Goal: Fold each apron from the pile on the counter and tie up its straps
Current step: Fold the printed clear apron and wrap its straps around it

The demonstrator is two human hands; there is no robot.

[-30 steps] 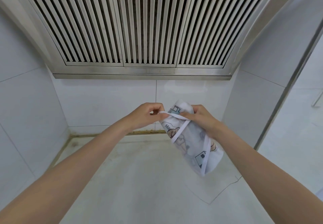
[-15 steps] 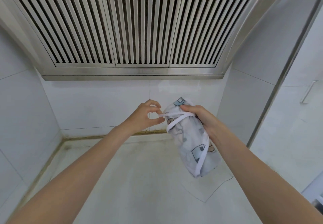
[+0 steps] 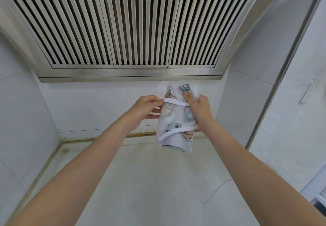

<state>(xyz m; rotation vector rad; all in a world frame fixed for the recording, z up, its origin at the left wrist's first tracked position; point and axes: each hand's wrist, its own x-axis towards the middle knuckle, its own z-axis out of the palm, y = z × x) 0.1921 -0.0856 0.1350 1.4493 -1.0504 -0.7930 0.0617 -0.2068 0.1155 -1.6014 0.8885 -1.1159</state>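
A folded white apron (image 3: 174,120) with blue and tan cartoon prints is held upright in the air above the counter. My right hand (image 3: 197,107) grips its upper right side, thumb on the front. A white strap (image 3: 173,101) runs across the top of the bundle, and another loop of strap (image 3: 176,132) crosses lower down. My left hand (image 3: 147,107) pinches the strap's end at the bundle's left edge. The pile of aprons is out of view.
A pale stone counter (image 3: 141,181) lies below my arms, with a crack line at the right. White tiled walls (image 3: 88,106) close the back and left. A steel slatted hood (image 3: 123,31) hangs overhead. A cabinet handle (image 3: 306,91) shows at the right.
The bundle has turned from tilted to nearly upright and risen. My left hand has moved in against its left edge, pulling the strap flat across the top.
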